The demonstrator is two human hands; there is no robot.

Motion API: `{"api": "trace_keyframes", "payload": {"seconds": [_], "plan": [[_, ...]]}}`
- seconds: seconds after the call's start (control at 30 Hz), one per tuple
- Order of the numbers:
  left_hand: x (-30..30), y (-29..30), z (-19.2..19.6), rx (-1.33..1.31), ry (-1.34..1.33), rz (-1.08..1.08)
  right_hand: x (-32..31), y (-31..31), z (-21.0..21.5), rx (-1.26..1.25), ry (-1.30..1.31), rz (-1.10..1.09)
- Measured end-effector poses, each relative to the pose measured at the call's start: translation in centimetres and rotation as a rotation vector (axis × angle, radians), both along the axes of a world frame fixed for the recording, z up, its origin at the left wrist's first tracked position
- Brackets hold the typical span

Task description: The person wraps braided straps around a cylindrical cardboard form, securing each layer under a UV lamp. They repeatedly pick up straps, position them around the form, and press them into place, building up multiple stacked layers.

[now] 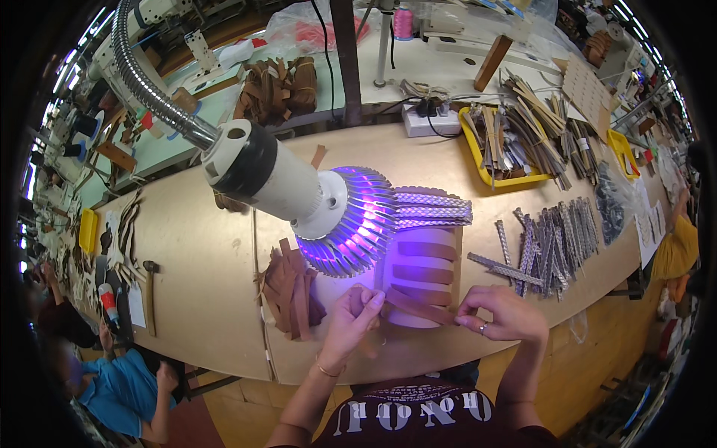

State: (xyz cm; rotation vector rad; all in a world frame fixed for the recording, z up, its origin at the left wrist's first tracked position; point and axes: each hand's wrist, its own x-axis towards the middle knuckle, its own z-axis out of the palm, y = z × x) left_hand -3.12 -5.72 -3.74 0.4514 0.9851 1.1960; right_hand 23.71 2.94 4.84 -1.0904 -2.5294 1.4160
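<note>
A brown leather-like strip [420, 305] slants between my two hands over a pale board [423, 323] lit in violet. My left hand [352, 317] is closed, thumb and fingers pinched at the strip's left end. At the other end, my right hand [504, 313] pinches the strip between thumb and fingertips. Farther up the board, several similar strips lie crosswise in rows, among them one brown strip [424, 273]. Silvery braided strips [433, 207] lie side by side at its far end. A finned lamp [351, 222] glowing violet hangs over the board's left side.
Loose brown strips [291, 295] are piled left of my left hand. Many braided strips [556, 246] lie at the right. A yellow tray [478, 160] of strips and a white power strip [431, 122] stand farther back. A hammer [151, 299] lies left, near a person in blue [112, 392].
</note>
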Motion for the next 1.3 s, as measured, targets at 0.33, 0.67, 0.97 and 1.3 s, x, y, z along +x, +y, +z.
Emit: {"api": "trace_keyframes", "payload": {"seconds": [0.33,0.67,0.97,1.3], "plan": [[0.4,0.1,1.0,0.026,0.024,0.057,0.0,0.8,0.2,0.004,-0.037,0.051],[1.7,-1.1,-0.7,0.062,0.256,0.098,0.1,1.1,-1.1,-0.033,-0.017,0.018],[2.4,-2.0,-1.2,-0.021,0.232,0.180,0.8,-0.7,-3.6,-0.136,0.055,-0.177],[-2.9,-1.4,-3.2,0.147,0.811,0.193,5.2,-1.8,-4.5,0.283,-0.312,-0.839]]}}
